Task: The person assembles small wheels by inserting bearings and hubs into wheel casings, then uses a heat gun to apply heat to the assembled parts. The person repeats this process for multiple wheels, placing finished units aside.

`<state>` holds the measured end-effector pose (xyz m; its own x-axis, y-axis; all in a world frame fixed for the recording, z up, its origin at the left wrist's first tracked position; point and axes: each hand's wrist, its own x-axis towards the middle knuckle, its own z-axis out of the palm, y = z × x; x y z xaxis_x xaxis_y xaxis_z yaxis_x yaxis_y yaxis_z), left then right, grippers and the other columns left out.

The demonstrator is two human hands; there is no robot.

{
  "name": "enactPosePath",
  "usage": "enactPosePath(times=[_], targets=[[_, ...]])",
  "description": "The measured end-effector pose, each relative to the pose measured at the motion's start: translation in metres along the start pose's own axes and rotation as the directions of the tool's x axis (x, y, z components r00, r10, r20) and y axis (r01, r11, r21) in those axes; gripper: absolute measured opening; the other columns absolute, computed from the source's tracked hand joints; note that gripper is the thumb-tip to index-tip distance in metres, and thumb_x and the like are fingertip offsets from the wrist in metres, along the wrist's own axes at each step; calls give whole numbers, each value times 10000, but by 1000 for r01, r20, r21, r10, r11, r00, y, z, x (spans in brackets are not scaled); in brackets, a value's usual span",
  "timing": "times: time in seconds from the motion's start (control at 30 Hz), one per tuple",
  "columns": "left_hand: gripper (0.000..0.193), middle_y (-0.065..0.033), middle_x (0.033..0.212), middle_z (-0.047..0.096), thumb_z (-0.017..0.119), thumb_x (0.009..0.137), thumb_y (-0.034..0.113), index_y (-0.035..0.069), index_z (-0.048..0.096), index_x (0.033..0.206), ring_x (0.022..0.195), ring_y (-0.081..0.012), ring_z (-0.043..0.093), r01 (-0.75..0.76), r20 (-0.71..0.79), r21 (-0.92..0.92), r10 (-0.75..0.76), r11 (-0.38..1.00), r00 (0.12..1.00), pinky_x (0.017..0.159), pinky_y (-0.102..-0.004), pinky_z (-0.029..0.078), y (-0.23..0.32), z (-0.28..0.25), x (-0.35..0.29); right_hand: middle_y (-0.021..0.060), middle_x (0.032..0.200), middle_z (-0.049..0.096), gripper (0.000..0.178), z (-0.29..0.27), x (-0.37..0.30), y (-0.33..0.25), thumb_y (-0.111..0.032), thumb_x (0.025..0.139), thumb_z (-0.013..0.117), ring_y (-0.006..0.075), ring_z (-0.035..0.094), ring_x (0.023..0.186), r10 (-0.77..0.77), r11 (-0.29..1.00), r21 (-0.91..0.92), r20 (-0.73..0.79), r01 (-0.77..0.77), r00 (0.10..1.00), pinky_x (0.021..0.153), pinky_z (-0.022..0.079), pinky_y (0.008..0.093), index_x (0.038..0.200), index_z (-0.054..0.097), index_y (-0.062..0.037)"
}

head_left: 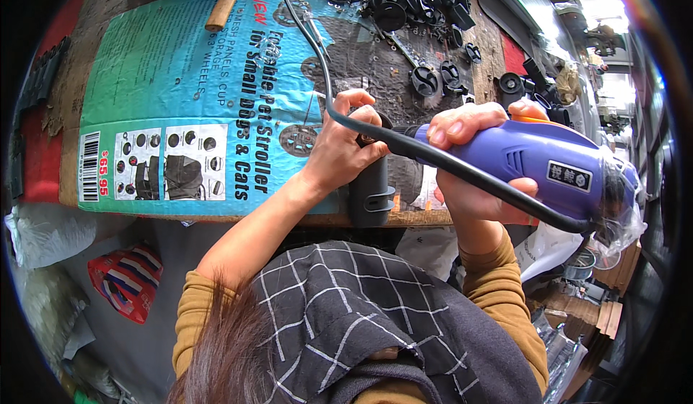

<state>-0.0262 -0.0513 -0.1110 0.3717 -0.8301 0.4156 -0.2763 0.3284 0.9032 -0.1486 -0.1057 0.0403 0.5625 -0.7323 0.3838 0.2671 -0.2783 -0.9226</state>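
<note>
The right hand [473, 162] has its fingers clamped round the purple power screwdriver [538, 167], likely hefty and rigid, while the left hand [345, 148] pinches a stiff black plastic part [372, 191] at the bench [108, 50] edge.

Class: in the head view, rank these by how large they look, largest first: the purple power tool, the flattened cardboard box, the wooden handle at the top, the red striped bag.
1. flattened cardboard box
2. purple power tool, enlarged by nearness to the camera
3. red striped bag
4. wooden handle, partly cut off, so unsure
</note>
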Motion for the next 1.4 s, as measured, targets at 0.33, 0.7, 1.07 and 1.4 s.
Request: enactPosePath(times=[0.33,0.7,1.07,1.4], targets=[[290,-107,1145,496,793,600,89,100,598,814,1014,-307,520,-32,-45,98,37,995,998,878,-424,434,2,2,2,129,922,652,808,5,-5,-8,-598,743,762,243,638,910,-36,999,-4,145,37,989,916,477,384,1217,391,-60],[438,-164,1139,558,756,627,135,51,607,1031,1045,-352,583,8,-18,56,-7,998,1000,896,-427,497,5,2,8,123,955,658,787,8,-6,-6,-535,740,799,230,644,926,27,1000,-6,124,-26,992,941,470,384,1231,384,-81],[448,-200,1053,616,767,608,169,9,638,1006,1021,-366,606,171,5,65,-172,983,985,879,-408,507,13,2,12,138,876,591,753,13,1,-1,-547,775,763,254,624,836,124,992,9,36,-125,992,818,540,426,1211,321,-120],[485,-178,1123,597,798,645,240,20,633,1044,1114,-344,566,202,46,77,-205,976,978,954,-405,470,11,0,13,146,883,571,811,6,6,-5,-649,795,676,276,591,851,114,984,-153,151,-90,982,831,498,468,1324,351,-128]])
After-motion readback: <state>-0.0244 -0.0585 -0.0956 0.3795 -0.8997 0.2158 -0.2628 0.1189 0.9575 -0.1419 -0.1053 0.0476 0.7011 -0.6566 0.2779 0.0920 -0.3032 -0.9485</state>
